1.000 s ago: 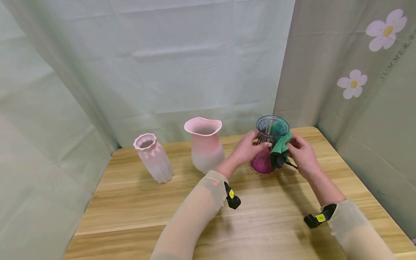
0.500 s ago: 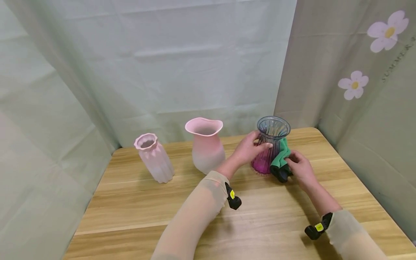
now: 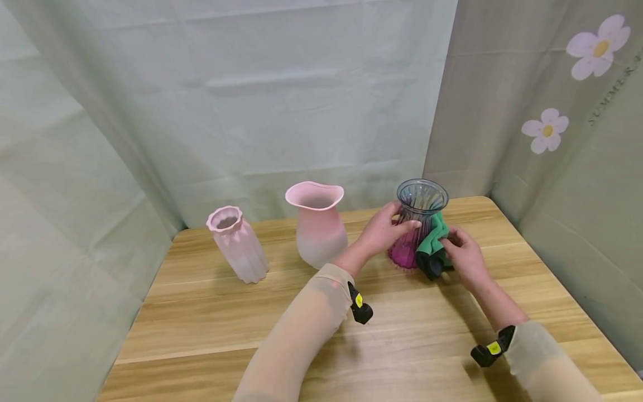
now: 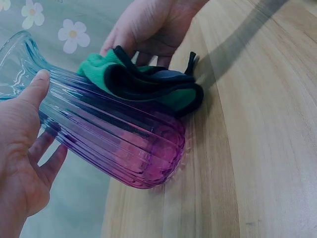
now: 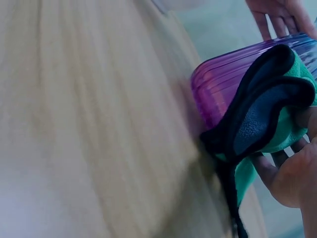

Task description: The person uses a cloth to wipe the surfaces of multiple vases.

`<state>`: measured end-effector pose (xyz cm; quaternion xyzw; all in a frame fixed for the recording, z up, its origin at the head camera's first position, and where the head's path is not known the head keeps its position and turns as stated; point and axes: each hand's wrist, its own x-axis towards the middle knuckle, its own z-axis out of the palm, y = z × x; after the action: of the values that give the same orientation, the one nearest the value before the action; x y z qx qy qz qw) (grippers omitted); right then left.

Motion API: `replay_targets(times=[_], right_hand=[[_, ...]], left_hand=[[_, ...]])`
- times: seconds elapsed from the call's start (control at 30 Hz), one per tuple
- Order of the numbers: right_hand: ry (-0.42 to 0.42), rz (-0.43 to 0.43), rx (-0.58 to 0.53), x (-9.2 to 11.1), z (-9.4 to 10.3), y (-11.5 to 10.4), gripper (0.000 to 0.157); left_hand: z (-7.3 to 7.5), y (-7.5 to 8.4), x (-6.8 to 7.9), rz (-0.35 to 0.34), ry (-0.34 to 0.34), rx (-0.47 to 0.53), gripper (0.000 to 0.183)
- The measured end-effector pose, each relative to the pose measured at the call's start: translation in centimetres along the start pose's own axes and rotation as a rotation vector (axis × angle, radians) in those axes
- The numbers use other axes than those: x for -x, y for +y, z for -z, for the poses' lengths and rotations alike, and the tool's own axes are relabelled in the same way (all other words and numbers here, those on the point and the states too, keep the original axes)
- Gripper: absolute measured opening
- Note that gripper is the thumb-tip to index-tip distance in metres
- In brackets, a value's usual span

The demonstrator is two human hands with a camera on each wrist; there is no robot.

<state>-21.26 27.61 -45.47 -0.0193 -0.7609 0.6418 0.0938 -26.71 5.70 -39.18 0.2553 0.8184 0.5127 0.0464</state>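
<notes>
A ribbed glass vase (image 3: pixel 409 243), blue at the flared rim and magenta at the base, stands upright at the right of the wooden table. My left hand (image 3: pixel 380 230) grips its neck from the left, thumb across the front, as the left wrist view also shows. Against the vase's right side lies a folded green cloth (image 3: pixel 432 241) with black edging and a dark loop. My right hand (image 3: pixel 466 258) holds this cloth between thumb and fingers. In the right wrist view the cloth (image 5: pixel 262 111) covers part of the magenta glass.
Left of the glass vase stands a pink-and-white vase (image 3: pixel 321 240) with a wavy rim. Farther left is a slimmer pale pink fluted vase (image 3: pixel 241 245). The wooden table (image 3: pixel 201 329) backs onto a pale fabric curtain (image 3: pixel 301 100), with flower prints on the right side.
My right hand has moved the cloth from inside and over the vase's rim down along its right outer side. The left hand keeps its grip at the neck.
</notes>
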Motion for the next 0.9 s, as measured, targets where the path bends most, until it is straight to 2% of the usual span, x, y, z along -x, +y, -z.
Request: replay_targets(times=[0.17,0.27,0.33,0.5,0.57,0.67,0.9], right_hand=[[-0.002,0.030,-0.020,-0.4,0.0,-2.3,0.014],[-0.013,0.052,-0.071,-0.7,0.1,-3.6,0.012],[-0.020,0.051,-0.166,-0.9,0.1,-4.5,0.016],[-0.019,0.035,-0.481,-0.8,0.2,-5.7,0.024],[-0.020,0.038,-0.547,-0.7,0.2,-5.9,0.024],[-0.027,0.045,-0.566,-0.8,0.1,-6.0,0.022],[-0.038,0.050,-0.524,-0.8,0.0,-6.1,0.021]], left_hand=[[0.1,0.1,0.1,0.007,-0.002,-0.025,0.049],[0.0,0.1,0.1,0.007,-0.002,-0.026,0.049],[0.0,0.1,0.0,0.005,0.000,-0.034,0.048],[-0.3,-0.1,-0.2,-0.007,0.004,-0.071,0.043],[-0.3,-0.1,-0.2,-0.009,0.004,-0.076,0.042],[-0.3,0.0,-0.1,-0.009,0.009,-0.069,0.043],[0.0,-0.1,-0.1,-0.018,0.008,-0.073,0.044]])
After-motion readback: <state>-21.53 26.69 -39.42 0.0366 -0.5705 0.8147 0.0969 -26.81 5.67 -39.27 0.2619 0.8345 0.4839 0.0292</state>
